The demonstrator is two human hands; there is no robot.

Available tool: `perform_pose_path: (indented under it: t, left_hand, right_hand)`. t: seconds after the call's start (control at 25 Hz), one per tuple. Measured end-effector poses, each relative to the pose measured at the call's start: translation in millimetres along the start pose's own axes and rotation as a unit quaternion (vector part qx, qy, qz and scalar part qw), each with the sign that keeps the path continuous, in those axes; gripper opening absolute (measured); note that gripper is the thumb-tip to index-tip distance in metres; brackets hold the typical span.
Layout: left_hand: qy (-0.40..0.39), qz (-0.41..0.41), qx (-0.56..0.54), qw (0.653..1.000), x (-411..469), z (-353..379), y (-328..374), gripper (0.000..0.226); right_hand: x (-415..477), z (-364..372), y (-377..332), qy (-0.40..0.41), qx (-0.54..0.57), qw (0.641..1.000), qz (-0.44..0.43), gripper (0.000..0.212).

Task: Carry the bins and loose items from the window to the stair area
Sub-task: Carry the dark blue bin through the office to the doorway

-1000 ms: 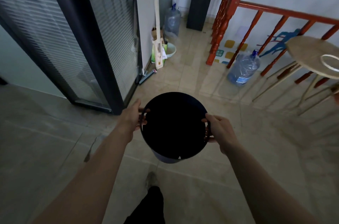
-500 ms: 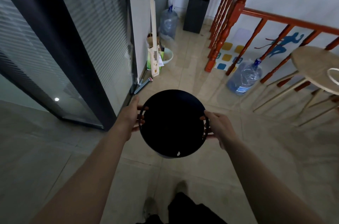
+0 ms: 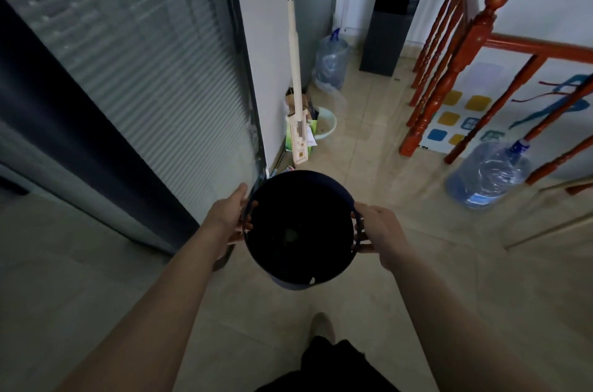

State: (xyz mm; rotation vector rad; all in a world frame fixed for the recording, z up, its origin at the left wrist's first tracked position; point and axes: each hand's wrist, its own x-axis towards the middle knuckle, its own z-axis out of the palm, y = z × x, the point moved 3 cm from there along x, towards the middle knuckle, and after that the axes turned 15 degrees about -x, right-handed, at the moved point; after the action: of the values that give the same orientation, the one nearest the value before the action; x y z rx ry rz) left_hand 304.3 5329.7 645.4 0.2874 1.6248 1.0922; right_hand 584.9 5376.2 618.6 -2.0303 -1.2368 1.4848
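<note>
A round dark bin [image 3: 300, 231] hangs in front of me above the tiled floor, its open top facing the camera and its inside black. My left hand [image 3: 229, 215] grips the slotted rim on the left side. My right hand [image 3: 377, 229] grips the rim on the right side. The red wooden stair railing [image 3: 449, 71] stands ahead to the right.
A glass partition with blinds [image 3: 144, 55] runs along the left. A mop [image 3: 296, 87], a small green basin [image 3: 325, 127] and a water jug [image 3: 332, 59] stand by the wall ahead. A black water dispenser [image 3: 394, 13] sits beyond. Another water jug [image 3: 487, 175] lies by the railing.
I have walked forward with the bin held in both hands. The mop, railing and jugs have come closer, and the round table at the right has left the view.
</note>
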Motion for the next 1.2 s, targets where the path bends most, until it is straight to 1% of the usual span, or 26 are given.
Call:
perform_pose_path:
  t: [0.08, 0.28, 0.48, 0.76, 0.88, 1.0, 1.12, 1.2]
  left_hand:
    - [0.005, -0.004, -0.005, 1.000, 21.5, 19.2, 14.5, 0.052]
    - [0.027, -0.018, -0.022, 0.999, 79.6, 44.5, 46.0, 0.062]
    - [0.040, -0.040, -0.029, 0.998, 152.7, 52.1, 61.8, 0.053]
    - [0.034, -0.111, -0.048, 0.992, 278.2, 63.3, 73.8, 0.056]
    - [0.024, -0.122, -0.032, 0.992, 314.8, 68.1, 78.1, 0.053]
    - [0.019, -0.137, -0.019, 0.990, 347.7, 69.7, 78.9, 0.053]
    - [0.030, -0.142, -0.031, 0.989, 394.3, 75.4, 66.1, 0.050]
    - [0.027, -0.152, -0.034, 0.987, 430.1, 83.8, 48.8, 0.046]
  right_hand:
    - [32.9, -6.4, -18.8, -0.013, -0.011, 1.000, 0.001, 0.035]
    - [101.0, -8.5, -63.7, -0.034, -0.048, 0.998, 0.010, 0.029]
    - [161.0, 9.6, -92.9, -0.047, -0.078, 0.995, 0.043, 0.033]
    - [237.4, 38.6, -133.9, -0.042, -0.098, 0.990, 0.087, 0.031]
    - [271.3, 52.8, -142.9, -0.041, -0.095, 0.989, 0.104, 0.032]
    - [304.2, 68.5, -145.0, -0.046, -0.083, 0.987, 0.126, 0.027]
    - [350.7, 90.4, -134.9, -0.048, -0.087, 0.984, 0.148, 0.016]
    - [390.8, 108.3, -119.5, -0.057, -0.096, 0.981, 0.161, 0.015]
